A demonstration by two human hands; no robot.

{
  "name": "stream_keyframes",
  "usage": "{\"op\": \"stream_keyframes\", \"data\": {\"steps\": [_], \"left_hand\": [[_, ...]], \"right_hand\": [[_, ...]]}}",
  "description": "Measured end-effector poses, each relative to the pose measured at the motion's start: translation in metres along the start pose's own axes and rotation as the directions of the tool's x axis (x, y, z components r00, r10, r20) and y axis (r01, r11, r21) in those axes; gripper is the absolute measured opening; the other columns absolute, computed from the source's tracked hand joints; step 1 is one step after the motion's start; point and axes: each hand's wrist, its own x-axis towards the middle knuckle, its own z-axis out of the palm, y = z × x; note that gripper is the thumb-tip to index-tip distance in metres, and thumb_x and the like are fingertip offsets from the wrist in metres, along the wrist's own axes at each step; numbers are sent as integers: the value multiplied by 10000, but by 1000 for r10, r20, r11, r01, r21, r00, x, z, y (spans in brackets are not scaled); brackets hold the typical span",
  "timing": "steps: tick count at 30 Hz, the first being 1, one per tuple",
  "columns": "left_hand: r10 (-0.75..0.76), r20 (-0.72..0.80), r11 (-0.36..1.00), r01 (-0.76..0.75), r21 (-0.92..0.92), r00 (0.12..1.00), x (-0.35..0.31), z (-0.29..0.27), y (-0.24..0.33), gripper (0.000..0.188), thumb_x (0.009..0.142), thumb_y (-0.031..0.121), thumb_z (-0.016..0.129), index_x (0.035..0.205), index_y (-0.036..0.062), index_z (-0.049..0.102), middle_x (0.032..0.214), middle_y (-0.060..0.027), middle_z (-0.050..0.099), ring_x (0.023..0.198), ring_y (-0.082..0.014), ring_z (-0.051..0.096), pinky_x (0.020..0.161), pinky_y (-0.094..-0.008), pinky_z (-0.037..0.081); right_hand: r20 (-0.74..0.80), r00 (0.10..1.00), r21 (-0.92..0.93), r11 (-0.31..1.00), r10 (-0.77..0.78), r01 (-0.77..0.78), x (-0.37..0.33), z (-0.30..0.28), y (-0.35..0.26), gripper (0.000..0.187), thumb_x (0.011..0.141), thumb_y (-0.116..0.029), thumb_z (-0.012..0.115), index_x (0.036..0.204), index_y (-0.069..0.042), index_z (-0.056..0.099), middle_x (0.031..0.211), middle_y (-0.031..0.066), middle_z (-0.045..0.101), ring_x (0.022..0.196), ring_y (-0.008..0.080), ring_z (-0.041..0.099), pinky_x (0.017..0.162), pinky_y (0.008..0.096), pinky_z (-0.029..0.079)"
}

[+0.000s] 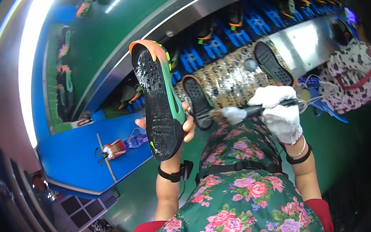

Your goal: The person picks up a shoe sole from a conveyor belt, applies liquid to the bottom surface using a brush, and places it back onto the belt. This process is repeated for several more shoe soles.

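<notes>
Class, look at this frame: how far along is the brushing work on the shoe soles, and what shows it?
Done: the black sole of the orange-and-green shoe, held up in the bare left hand, already shows glossy whitish smears. In hand: the white-gloved right hand grips a dark-handled brush with a white-coated head, apart from that sole. Left: two black soles lie on the spattered patterned board.

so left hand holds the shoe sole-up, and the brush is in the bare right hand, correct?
Not quite. The right hand is not bare: it wears a white glove, as the head view shows. The rest holds: the left hand holds the shoe sole-up, and the brush is in the right hand.
</notes>
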Motion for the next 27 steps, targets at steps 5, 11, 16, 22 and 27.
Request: {"op": "stream_keyframes", "data": {"steps": [5, 11, 16, 22, 27], "left_hand": [[35, 161, 999, -35, -1, 986, -11, 20, 22, 1030, 947, 664, 747, 1691, 96, 315, 1571, -196, 371, 1015, -346, 620, 657, -407, 661], [61, 252, 988, -94, 123, 966, -21, 39, 63, 1057, 977, 642, 727, 1723, 96, 214, 1535, -207, 383, 938, -345, 673, 510, -337, 631], [175, 259, 969, -212, 124, 950, 8, 48, 177, 1022, 929, 201, 855, 1711, 41, 217, 1604, -262, 336, 867, -224, 548, 430, -246, 510], [689, -361, 658, -751, -51, 628, 10, 44, 246, 1048, 935, 379, 847, 1660, -84, 249, 1726, -347, 139, 1474, -485, 452, 1133, -503, 561], [996, -44, 64, -296, 953, 74, -12, 24, 238, 906, 972, 324, 834, 1613, -65, 326, 1582, -270, 375, 1526, -448, 399, 1264, -585, 392]], "right_hand": [[-231, 950, 242, 958, 209, -152, -14, -33, 32, 218, 862, 58, 727, 1074, 66, 780, 1126, 265, 797, 667, 97, 626, 595, 208, 478], [-323, 910, 205, 958, 259, -200, -18, -45, 60, 262, 873, 36, 735, 1128, 79, 778, 1078, 202, 805, 678, 88, 616, 605, 209, 478], [-278, 907, 151, 947, 317, -284, -6, -30, 74, 287, 884, 23, 744, 1161, 84, 782, 986, 124, 800, 670, 71, 570, 600, 218, 433], [-214, 924, 0, 946, 316, -323, -5, -25, 92, 261, 892, 19, 760, 1144, 68, 805, 853, 58, 762, 635, 61, 534, 569, 219, 402], [-301, 887, 18, 933, 349, -361, -13, -39, 95, 272, 894, 22, 757, 1156, 76, 801, 924, 101, 795, 635, 61, 550, 563, 215, 410]]}}
